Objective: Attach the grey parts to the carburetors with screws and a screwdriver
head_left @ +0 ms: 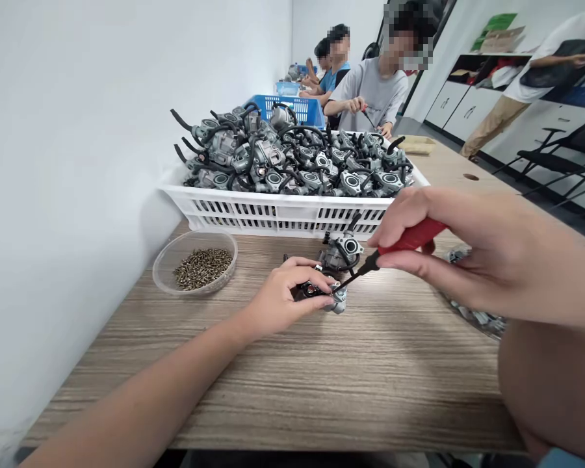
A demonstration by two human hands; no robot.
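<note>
My left hand point(285, 292) grips a small metal carburetor point(340, 300) on the wooden table, its fingers partly covering the dark body. My right hand point(472, 250) is closed round the red handle of a screwdriver point(412, 237). The screwdriver slants down to the left, and its tip meets the carburetor beside my left fingertips. Just behind stands a second carburetor point(341, 252) with a black hose. Left of my hands, a clear round bowl point(228, 272) holds a pile of small brass-coloured screws point(202, 268).
Across the table's point(283, 396) back, a white basket point(292, 211) is heaped with carburetors. A container of metal parts point(482, 318) is partly hidden under my right hand. A wall runs along the left. Beyond the basket sits a person point(375, 88) holding a red screwdriver.
</note>
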